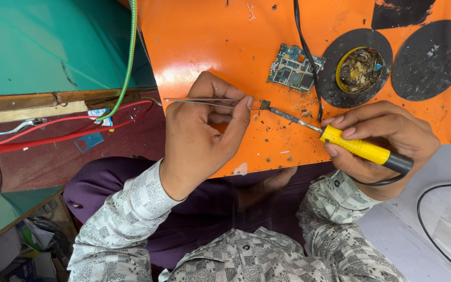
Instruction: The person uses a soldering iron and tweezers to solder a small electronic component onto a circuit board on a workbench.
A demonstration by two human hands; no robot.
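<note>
Our left hand (204, 130) pinches tweezers (210, 100) on a tiny, indistinct chip (265, 105); our right hand (379, 143) grips the yellow soldering iron (358, 148).

Over the orange desk (210, 47), the left hand (204, 130) pinches metal tweezers (210, 101) gripping a tiny chip (265, 105), while the right hand (382, 143) holds a yellow-handled soldering iron (361, 149) with its tip at that chip, near a blue circuit board (294, 68).
</note>
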